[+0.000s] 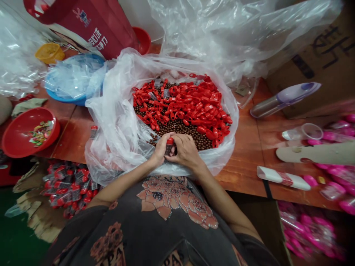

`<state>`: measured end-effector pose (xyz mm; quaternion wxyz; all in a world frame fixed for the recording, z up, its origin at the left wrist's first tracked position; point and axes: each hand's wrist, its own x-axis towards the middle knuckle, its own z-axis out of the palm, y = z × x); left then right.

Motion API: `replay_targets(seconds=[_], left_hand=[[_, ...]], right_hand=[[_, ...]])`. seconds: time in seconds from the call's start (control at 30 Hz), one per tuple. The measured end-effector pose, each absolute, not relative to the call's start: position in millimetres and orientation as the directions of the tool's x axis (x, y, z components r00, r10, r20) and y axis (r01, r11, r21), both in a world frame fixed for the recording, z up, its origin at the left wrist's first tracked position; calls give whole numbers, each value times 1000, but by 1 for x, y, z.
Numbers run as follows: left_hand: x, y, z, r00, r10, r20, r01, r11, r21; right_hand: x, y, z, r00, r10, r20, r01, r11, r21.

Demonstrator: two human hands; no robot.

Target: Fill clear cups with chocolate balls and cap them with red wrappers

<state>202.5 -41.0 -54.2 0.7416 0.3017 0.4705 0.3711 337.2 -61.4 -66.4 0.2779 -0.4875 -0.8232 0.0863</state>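
My left hand (159, 150) is closed around a small clear bottle with a red cap (168, 146), which looks dark inside. Against its other side my right hand (186, 150) is curled, fingers at the cap and lower part. Both hands are over the near edge of a big white plastic bag (111, 122), rolled open on the table. Inside the bag lie many small brown balls (181, 128), with a heap of red plastic caps (196, 103) over them. A few clear little containers (166, 93) rest among the caps.
To the left are a red bowl (11, 138) with small colourful pieces and a blue basin (51, 87) of clear bags. Below the table sits a pile of red-capped bottles (70, 186). A tumbler (280, 101), a plastic cup (310, 132) and pink-capped items (340, 171) are right.
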Motion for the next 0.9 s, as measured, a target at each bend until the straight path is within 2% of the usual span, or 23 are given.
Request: replay_targets(seconds=[0.13,0.33,0.53,0.67,0.77,0.83,0.9], left_hand=[[203,-41,-54,262,840,-474,-268,536,801],[205,-46,-55,254,834,-490,-297,549,781],[179,-34,-42,229,894,-385,-360,446,820],[124,-6,-8,21,959,-283,-464,260,847],[81,6,15,-55,959,-278,-512,211,832],[52,9,21,-111,957,-268,-492,181,852],[20,12,18,-291,940,-175,-399,47,916]], right_hand=[[336,-62,-67,-407,831,380,735,545,-403],[339,-59,-67,-477,792,380,743,595,-308],[325,-59,-68,-403,844,354,741,528,-416],[323,-53,-76,-375,892,252,743,452,-493],[327,-45,-89,-416,884,213,747,466,-474],[328,-39,-96,-430,874,228,746,486,-455],[328,-35,-99,-454,859,236,734,511,-446]])
